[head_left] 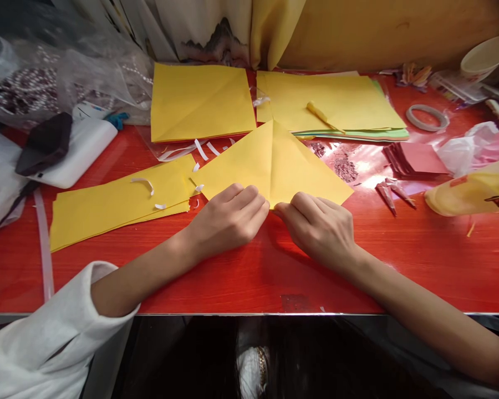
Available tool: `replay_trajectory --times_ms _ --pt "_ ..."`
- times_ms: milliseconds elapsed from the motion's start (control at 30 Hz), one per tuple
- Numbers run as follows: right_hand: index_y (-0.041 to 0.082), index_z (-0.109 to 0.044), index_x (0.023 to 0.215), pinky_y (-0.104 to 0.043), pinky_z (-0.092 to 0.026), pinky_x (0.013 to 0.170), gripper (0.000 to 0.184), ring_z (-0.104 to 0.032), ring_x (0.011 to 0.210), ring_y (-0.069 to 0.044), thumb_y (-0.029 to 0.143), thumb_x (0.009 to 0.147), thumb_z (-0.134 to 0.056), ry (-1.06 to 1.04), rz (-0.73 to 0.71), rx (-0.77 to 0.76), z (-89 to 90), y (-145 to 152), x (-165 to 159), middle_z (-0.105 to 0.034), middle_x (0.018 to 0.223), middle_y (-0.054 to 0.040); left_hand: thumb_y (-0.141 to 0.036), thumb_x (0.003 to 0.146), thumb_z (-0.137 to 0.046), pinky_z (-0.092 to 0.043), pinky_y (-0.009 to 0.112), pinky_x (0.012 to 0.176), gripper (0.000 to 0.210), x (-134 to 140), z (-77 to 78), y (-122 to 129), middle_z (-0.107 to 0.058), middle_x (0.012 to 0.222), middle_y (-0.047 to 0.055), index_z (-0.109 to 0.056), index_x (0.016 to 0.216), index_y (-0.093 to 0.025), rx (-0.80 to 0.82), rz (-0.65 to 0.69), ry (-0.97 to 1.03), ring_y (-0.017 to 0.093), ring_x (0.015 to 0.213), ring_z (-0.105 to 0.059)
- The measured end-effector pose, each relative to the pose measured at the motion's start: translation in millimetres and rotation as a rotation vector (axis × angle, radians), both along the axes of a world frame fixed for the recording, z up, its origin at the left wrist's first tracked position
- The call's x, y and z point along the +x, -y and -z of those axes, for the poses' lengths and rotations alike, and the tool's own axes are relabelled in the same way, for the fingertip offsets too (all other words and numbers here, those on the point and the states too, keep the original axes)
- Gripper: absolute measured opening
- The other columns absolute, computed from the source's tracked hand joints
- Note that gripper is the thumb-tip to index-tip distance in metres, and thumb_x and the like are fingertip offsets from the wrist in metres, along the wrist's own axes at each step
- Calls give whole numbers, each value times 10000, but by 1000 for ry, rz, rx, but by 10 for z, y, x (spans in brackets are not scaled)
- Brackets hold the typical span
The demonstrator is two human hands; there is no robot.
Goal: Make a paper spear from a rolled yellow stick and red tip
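Observation:
A yellow sheet of paper (249,158) lies in front of me with a crease running down its middle and its top corner pointing away. Its near edge is pinched by my left hand (235,219), fingers curled, just left of the crease. On the crease's other side, my right hand (320,224) grips the same edge with its thumb and bent fingers. The knuckles hide the fingertips and part of the lower edge. Beyond the sheet is a stack of yellow square paper (202,102); yellow paper strips (125,197) lie to the left.
Yellow and green sheets (332,100) with a small yellow rolled piece (322,116) lie at the back. To the right are dark red paper squares (416,159), a tape roll (427,117) and a yellowish cup (469,191). A white power bank (77,152) and bagged beads (29,88) sit left.

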State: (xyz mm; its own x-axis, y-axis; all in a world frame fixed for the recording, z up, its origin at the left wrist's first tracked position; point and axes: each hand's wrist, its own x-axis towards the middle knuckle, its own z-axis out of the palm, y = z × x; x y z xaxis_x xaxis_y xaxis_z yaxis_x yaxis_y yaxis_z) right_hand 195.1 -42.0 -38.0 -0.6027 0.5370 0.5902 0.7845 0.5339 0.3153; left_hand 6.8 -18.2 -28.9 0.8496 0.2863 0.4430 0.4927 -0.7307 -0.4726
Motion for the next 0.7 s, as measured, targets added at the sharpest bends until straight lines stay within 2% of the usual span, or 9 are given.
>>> replay_trajectory --times_ms 133,400,567,700 --pt "163 -500 577 -264 -209 499 243 -265 516 -103 100 811 -496 -6 -18 3 15 -9 -7 -395 553 25 -121 826 -455 -419 295 644 151 -4 3 -1 -579 716 55 -598 869 -96 -10 -14 23 185 766 -546" --pt "163 -571 665 -262 -210 492 170 -306 523 -100 111 810 -499 9 -8 -28 -1 -10 12 -437 591 18 -112 840 -421 -419 291 681 168 8 8 11 -560 701 68 -583 856 -68 -53 3 -7 187 800 -537" --pt "162 -540 599 -264 -205 489 217 -294 514 -103 91 799 -498 21 -29 -42 10 -25 7 -421 568 20 -102 847 -390 -403 288 660 191 6 7 5 -571 764 70 -580 863 -90 -28 -5 -56 181 801 -526" --pt "159 -513 581 -268 -196 487 236 -278 516 -105 91 806 -489 23 -54 -40 16 -27 -2 -410 557 21 -109 839 -415 -404 283 646 174 5 1 6 -557 710 56 -588 843 -89 -15 -3 -35 173 762 -526"
